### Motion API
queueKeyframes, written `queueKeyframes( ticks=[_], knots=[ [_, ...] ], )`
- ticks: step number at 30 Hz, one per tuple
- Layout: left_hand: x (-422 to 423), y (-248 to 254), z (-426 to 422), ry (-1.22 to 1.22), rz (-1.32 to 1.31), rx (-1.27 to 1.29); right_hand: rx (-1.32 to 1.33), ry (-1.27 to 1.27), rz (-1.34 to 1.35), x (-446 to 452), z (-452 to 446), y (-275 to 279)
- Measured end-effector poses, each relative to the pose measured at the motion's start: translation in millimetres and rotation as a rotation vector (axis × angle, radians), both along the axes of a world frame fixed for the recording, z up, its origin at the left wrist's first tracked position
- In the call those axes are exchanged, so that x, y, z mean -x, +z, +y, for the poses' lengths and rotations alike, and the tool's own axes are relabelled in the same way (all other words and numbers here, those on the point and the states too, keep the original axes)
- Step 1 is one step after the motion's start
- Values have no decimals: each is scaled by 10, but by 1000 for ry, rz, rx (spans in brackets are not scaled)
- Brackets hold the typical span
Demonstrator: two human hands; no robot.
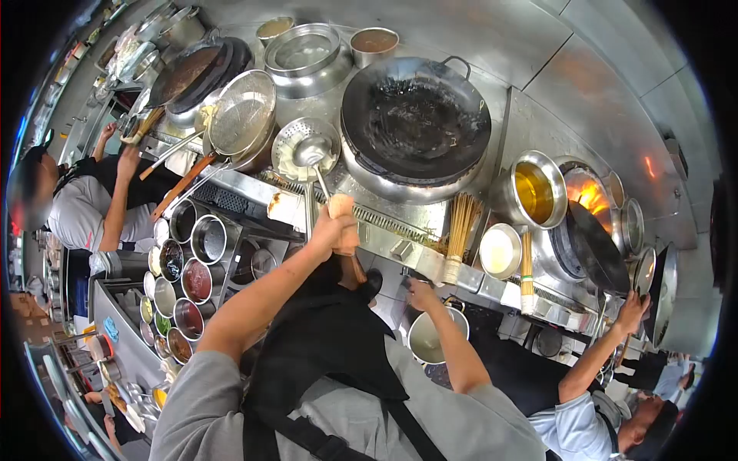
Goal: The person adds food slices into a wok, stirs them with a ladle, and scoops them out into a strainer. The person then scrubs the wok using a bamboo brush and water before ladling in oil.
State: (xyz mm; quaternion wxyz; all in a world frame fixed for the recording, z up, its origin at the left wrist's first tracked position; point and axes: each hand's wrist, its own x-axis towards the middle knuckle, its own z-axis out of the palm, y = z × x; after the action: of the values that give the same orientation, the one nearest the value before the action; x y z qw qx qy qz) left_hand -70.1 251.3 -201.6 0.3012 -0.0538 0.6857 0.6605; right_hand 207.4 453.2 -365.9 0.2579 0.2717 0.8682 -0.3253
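Observation:
My left hand (332,233) is closed around the thick tan grip of a metal ladle (311,152). The ladle's bowl rests over a perforated strainer (287,144) with pale sliced pieces in it. Beyond them, a large black wok (416,119) sits on the burner, dark and wet-looking inside. My right hand (420,294) is low at the stove's front edge, fingers curled; what they grip is too small to make out. Just below that hand stands a pale pot (437,338). A bamboo brush (460,230) leans on the stove edge nearby.
Left are a mesh strainer (243,113) and several sauce containers (197,280). To the right stand a pot of yellow oil (532,188), a white bowl (500,250) and a flaming burner (587,195). A co-worker's hand (633,313) is near a tilted wok (596,247); another person works at left.

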Motion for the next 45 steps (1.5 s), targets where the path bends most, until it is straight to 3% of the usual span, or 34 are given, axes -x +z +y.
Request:
queueKeyframes(
  ticks=[1,2,3,4,5,7,8,9,11,14,17,18,19,21,23,25,27,29,32,35,37,38,41,43,44,45],
  knots=[
    [72,237,50,49,-144,-66,297,-63,81,148,26,529],
    [204,161,47,-31,-2,-150,287,-57,84,250,80,886],
    [376,151,14,-29,-2,-157,-156,-139,278,322,106,1187],
    [585,157,-17,-174,-235,-263,-602,-218,468,370,118,1334],
    [760,181,2,-320,-466,-367,-610,-217,470,407,155,1318],
    [832,378,397,-216,-415,-341,-721,-530,342,464,273,1150],
    [912,454,555,-109,-369,-307,-727,-532,344,453,351,994],
    [1142,254,629,-270,-443,-350,-735,-505,312,420,437,809],
    [1295,80,945,-175,-511,-241,-744,-485,276,437,540,789],
    [1268,-32,1136,-66,-610,-141,233,-1015,519,373,581,860],
    [1014,69,1003,-94,-417,-281,685,-1224,907,861,-5,2345],
    [997,-170,1035,-11,-358,-408,703,-1151,863,995,54,2561],
    [925,-82,1041,-17,-370,-400,717,-1076,821,1129,114,2778],
    [869,262,1117,141,-388,-214,153,-565,852,1475,452,2776],
    [966,-324,1273,214,-265,-142,-338,-184,738,1932,551,3140],
    [855,333,1131,6,-556,-150,-391,56,341,2514,552,3292],
    [883,302,1196,57,-585,-195,-491,135,306,3119,712,2811],
    [886,179,1209,72,-616,-199,-639,-84,482,3863,1149,2147],
    [969,212,1111,23,-633,-260,-613,-293,578,4113,905,2007],
    [915,276,1028,-32,-573,-317,-551,-23,471,3660,309,2341],
    [976,274,1019,-104,-601,-388,-530,20,420,3540,105,2558],
    [969,272,1049,-52,-614,-291,-549,-27,408,3682,369,2273],
    [974,247,1045,-10,-642,-338,-685,-493,622,4205,784,2081],
    [1007,43,1008,-79,-658,-263,-501,-723,525,4193,906,2085],
    [981,226,951,-89,-619,-263,-520,-261,395,4075,1007,2060],
    [1145,-566,892,-352,-691,-523,-433,-206,300,3832,754,2682]
  ],
)
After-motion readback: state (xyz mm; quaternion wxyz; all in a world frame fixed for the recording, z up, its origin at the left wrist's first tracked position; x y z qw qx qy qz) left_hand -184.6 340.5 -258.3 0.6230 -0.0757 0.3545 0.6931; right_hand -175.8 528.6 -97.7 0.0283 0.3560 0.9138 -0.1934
